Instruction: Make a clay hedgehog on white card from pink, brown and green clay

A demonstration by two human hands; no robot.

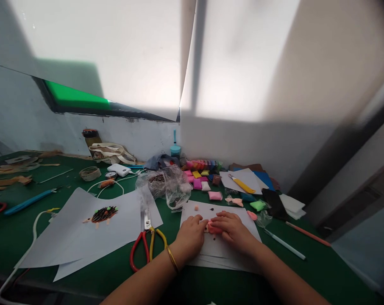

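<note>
Right now both hands press a lump of pink clay (213, 229) on the white paper sheet (224, 250) lying on the green table (115, 267). Left hand (191, 235) curls its fingers against the lump's near side; right hand (232, 227) covers it from the other, so the shaping step looks underway. Next, steady, even pressure seems needed. Red-and-yellow scissors (146, 243) lie just left.

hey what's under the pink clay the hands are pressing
Sheets of white paper on the green table. The left hand and right hand cover most of the pink clay.
</note>
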